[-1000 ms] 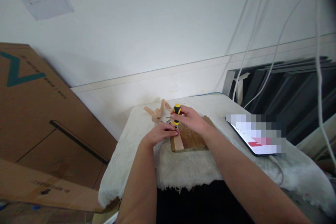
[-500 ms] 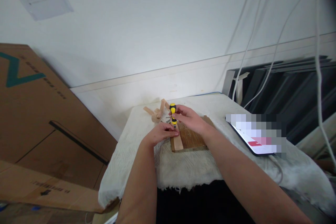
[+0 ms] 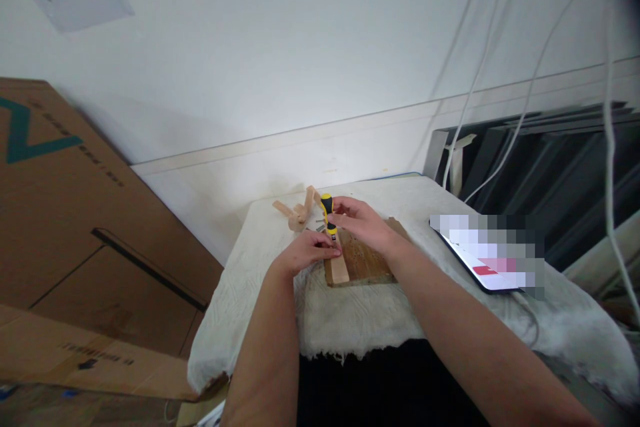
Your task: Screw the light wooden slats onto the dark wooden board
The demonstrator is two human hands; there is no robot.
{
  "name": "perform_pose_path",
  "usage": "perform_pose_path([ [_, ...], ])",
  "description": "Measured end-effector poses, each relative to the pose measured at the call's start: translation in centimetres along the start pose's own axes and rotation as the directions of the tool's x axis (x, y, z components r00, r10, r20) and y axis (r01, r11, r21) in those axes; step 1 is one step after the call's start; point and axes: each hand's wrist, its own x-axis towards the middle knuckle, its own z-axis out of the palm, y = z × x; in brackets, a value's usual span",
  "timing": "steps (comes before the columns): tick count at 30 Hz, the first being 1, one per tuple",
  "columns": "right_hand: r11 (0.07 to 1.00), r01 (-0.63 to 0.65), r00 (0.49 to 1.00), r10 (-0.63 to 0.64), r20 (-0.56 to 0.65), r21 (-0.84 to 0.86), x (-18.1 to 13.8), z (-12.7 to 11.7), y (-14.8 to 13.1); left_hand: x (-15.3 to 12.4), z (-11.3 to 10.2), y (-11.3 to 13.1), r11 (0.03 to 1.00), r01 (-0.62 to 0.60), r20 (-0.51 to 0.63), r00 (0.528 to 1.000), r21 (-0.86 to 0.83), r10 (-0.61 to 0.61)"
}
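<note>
My right hand [image 3: 364, 221] is closed around the yellow and black handle of a screwdriver [image 3: 329, 213], which stands nearly upright with its shaft pointing down. Thumb and fingers of my left hand [image 3: 311, 250] are pinched together beside the lower end of the shaft; what they hold, if anything, is hidden. Under both lies a pale tan, leather-like strap [image 3: 339, 271] along the left side of a worn wooden board [image 3: 373, 260] marked with small holes. A knotted part of similar strap [image 3: 299, 215] rests beyond the board. Small metal pieces [image 3: 320, 227] show partly behind my left hand.
A white cloth [image 3: 250, 267] covers the table. To the right lies a tablet-like device [image 3: 480, 260], its screen partly blurred, with a cable. A large cardboard box [image 3: 100, 227] stands left. White cables [image 3: 480, 67] hang at the right, before dark panels [image 3: 545, 167].
The screwdriver leans slightly more to the left at its top, and my right hand has shifted slightly with it. My left hand stays at about the same place. The camera view has shifted a little.
</note>
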Motion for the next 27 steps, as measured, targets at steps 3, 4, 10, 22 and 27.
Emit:
perform_pose_path([
  [3,0.995,0.027,0.999,-0.03,-0.028,-0.1,0.09,-0.04,0.43,0.07,0.0,-0.14,1.0,-0.003,0.006,1.0,-0.006,0.003],
  [4,0.993,0.027,0.999,-0.031,-0.029,-0.119,0.13,-0.06,0.57,0.08,0.0,-0.21,1.0,-0.004,0.006,1.0,-0.007,0.004],
  [10,1.0,0.0,1.0,0.0,-0.002,-0.025,0.06,-0.12,0.46,0.04,0.01,-0.26,1.0,0.003,-0.004,1.0,-0.01,-0.004],
  [22,0.994,0.01,0.999,-0.014,-0.034,-0.107,0.14,-0.15,1.07,0.16,-0.01,-0.53,1.0,0.014,0.002,1.0,-0.014,-0.014],
  [27,0.987,0.002,0.999,-0.009,-0.041,-0.163,0.14,-0.25,0.89,0.22,-0.04,-0.72,0.999,-0.003,0.013,1.0,-0.035,0.004],
])
